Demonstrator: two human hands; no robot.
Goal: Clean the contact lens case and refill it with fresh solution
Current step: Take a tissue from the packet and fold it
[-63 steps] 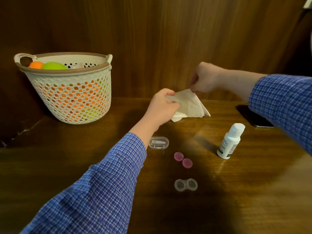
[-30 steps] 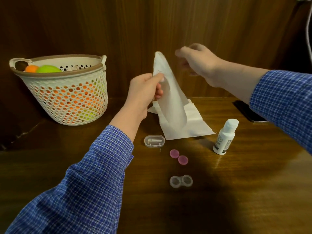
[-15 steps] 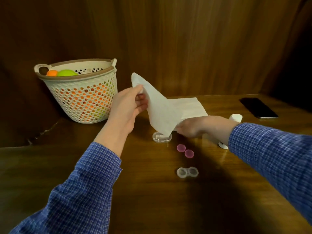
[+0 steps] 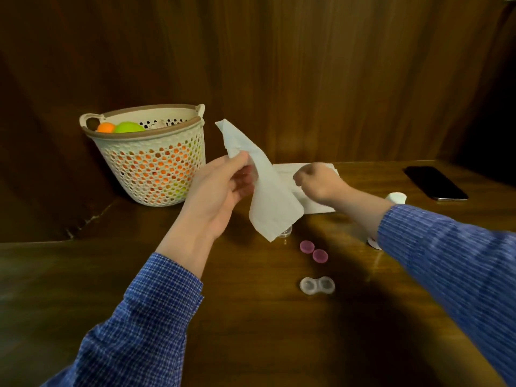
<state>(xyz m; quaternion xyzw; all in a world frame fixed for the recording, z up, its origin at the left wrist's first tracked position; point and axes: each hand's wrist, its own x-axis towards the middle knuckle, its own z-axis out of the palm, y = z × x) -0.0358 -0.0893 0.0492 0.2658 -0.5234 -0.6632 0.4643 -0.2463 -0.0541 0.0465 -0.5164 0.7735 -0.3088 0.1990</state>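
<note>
The clear double lens case lies open on the wooden table, with its two pink caps a little behind it. My left hand pinches the upper part of a white tissue, which hangs down above the table. To the right of that tissue my right hand is blurred, its fingers curled above the tissues lying flat; whether it grips anything I cannot tell. The white solution bottle stands behind my right forearm, mostly hidden.
A cream lattice basket with orange and green balls stands at the back left. A small clear plastic box peeks out under the hanging tissue. A black phone lies at the far right. Wooden panelling closes off the back.
My right hand has risen from the table near the clear box to the flat tissues. The tissue in my left hand has shifted slightly right and hangs free.
</note>
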